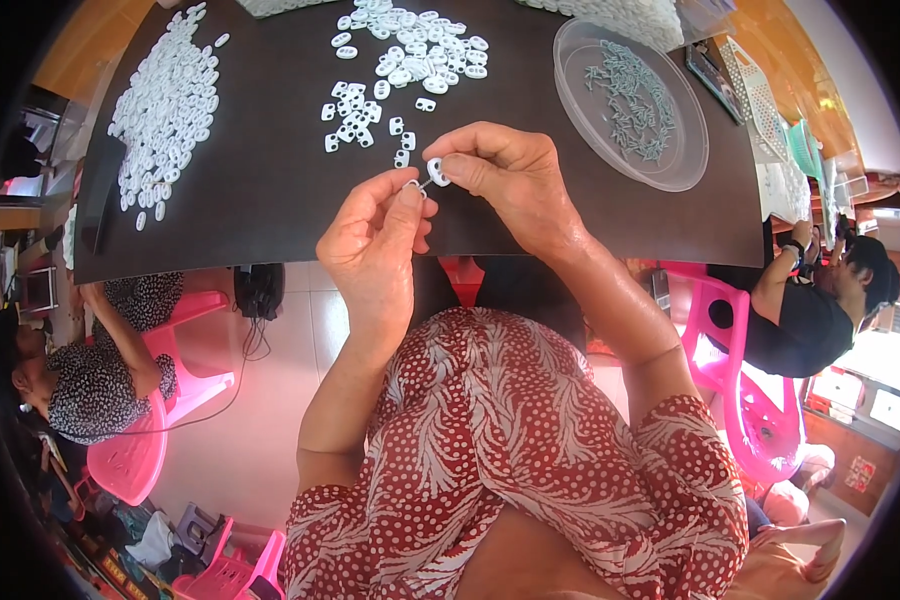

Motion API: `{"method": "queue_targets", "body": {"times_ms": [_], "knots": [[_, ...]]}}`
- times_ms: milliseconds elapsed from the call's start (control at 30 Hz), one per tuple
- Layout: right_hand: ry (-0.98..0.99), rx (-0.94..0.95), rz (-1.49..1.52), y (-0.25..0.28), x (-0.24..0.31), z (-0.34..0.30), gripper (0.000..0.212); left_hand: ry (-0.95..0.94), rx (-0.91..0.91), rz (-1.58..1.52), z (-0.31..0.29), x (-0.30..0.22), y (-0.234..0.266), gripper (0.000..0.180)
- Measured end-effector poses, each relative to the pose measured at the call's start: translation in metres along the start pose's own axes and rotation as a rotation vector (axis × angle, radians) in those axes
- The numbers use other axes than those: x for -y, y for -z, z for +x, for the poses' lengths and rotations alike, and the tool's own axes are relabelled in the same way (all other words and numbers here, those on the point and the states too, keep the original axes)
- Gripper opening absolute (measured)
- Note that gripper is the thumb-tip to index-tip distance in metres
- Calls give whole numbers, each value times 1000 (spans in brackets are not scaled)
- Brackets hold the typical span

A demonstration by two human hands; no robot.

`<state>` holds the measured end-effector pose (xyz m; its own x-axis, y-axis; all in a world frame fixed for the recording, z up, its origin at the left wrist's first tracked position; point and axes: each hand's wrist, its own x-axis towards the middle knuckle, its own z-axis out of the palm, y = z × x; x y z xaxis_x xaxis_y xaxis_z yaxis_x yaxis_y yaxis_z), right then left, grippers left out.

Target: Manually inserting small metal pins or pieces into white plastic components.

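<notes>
Over the near edge of the dark table, my two hands meet with fingertips close together. My right hand [515, 185] pinches a white oval plastic piece with two holes [437, 173] between thumb and forefinger. Closed at the fingertips, my left hand [375, 235] grips a small white piece [419, 190], mostly covered by the fingers. A thin, light sliver shows between the two pieces; its kind is too small to tell. Just beyond my fingers lie several small white plastic pieces with a dark hole [401, 158], leading to a loose cluster [350, 115] of the same kind.
White oval pieces form a heap [415, 50] at the far middle and a long pile [165, 110] at left. A clear round tray [692, 165] at right holds small grey-green slender pieces. A phone [715, 80] lies beside it. People sit at both sides on pink chairs [135, 450].
</notes>
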<state>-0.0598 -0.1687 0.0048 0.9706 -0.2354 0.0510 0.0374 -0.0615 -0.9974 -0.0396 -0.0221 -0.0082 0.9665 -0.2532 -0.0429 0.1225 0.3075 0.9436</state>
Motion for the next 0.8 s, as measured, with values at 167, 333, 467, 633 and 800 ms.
{"method": "queue_targets", "body": {"times_ms": [167, 333, 467, 633, 800], "knots": [[54, 9, -35, -3, 0, -1, 12, 7, -4, -8, -1, 1, 1, 15], [90, 3, -60, -7, -1, -1, 11, -16, -9, 4, -2, 2, 1, 14], [17, -28, -19, -8, 0, -1, 8, -25, -18, 40, -2, 4, 1, 13], [40, -15, -35, -10, -1, -3, 7, -45, -33, 17, 0, 6, -1, 15], [100, -25, -57, -12, -6, -4, 7, -54, -11, 7, 0, 9, -1, 17]]}}
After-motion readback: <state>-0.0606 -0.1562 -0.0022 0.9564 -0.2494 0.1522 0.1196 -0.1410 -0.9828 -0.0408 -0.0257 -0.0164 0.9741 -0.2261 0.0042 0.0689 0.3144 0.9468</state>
